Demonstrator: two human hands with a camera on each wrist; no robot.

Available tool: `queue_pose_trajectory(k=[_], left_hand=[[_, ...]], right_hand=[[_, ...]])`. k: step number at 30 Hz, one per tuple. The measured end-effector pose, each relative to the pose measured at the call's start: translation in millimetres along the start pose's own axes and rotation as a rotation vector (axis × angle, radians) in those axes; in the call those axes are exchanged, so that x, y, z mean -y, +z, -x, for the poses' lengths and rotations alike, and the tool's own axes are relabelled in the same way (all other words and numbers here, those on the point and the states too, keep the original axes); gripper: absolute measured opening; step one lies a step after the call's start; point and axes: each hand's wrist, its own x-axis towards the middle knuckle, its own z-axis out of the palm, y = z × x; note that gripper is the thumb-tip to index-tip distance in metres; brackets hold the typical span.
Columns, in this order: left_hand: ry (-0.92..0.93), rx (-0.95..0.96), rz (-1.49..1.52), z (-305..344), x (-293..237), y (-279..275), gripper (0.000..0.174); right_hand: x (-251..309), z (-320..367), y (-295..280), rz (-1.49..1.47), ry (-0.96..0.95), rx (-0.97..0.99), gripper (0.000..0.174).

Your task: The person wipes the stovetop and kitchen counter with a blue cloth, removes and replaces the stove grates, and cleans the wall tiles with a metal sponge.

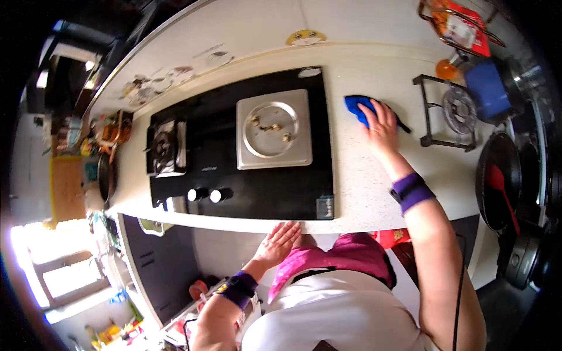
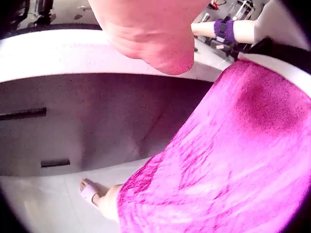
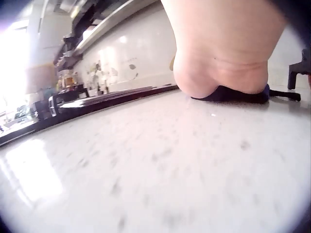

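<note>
While one blue cloth [image 1: 358, 106] is pressed under the right hand [image 1: 381, 126], fingers straight, just right of the stove [image 1: 263, 193] — two knobs [image 1: 221, 195] on it — the left hand [image 1: 280, 240] is held open at the counter [image 1: 363, 190] edge below the stove.

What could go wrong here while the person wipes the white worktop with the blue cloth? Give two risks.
1. The right hand presses the blue cloth close to the loose black pan support; a wide sweep might knock it toward the frying pan.
2. The cloth lies near the edge of the hob, so dirt or water could be pushed onto its black glass.
</note>
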Motion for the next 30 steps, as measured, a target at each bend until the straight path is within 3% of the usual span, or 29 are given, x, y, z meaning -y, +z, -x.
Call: queue_pose_trajectory(k=[4,6,8,10,12,14,16,18,20,23,27,30], left_hand=[[-0.400,-0.041,-0.141,45.5,10.9,25.9,0.054],[-0.594,-0.019,-0.161,75.8,33.4,32.6,0.068],[-0.861,-0.134,-0.174,100.3,51.4,30.9,0.076],[-0.981,-0.086,-0.302,115.2,68.4,25.1,0.081],[-0.963,-0.180,-0.153,107.9,62.3,22.2,0.081],[-0.777,-0.053,-0.109,92.7,44.6,22.8,0.078],[-0.625,-0.100,0.018,73.4,18.1,23.0,0.074],[-0.550,-0.236,0.017,75.4,20.5,28.4,0.070],[-0.521,-0.187,-0.113,90.7,40.4,23.1,0.069],[-0.731,-0.294,-0.086,131.7,92.9,25.0,0.081],[-0.950,-0.383,-0.133,173.5,152.9,9.1,0.087],[-1.026,-0.396,-0.162,172.8,159.8,12.4,0.084]], right_hand=[[29.4,59.3,-37.9,-0.039,-0.026,0.061,0.051],[47.8,92.2,-54.0,-0.064,-0.037,0.140,0.054],[68.5,120.2,-66.3,-0.102,-0.032,0.223,0.053],[86.0,142.3,-75.9,-0.113,-0.036,0.285,0.052],[96.0,158.4,-85.4,-0.119,-0.064,0.316,0.051],[97.3,173.3,-96.8,-0.161,-0.114,0.345,0.052],[98.4,188.3,-104.0,-0.164,-0.147,0.361,0.055],[102.8,197.8,-103.6,-0.146,-0.181,0.367,0.054],[116.6,204.9,-97.2,-0.160,-0.197,0.361,0.052],[149.6,218.8,-76.6,-0.132,-0.237,0.304,0.052],[174.4,227.8,-58.4,-0.069,-0.124,0.207,0.045],[181.0,231.6,-55.9,-0.024,-0.103,0.197,0.045]])
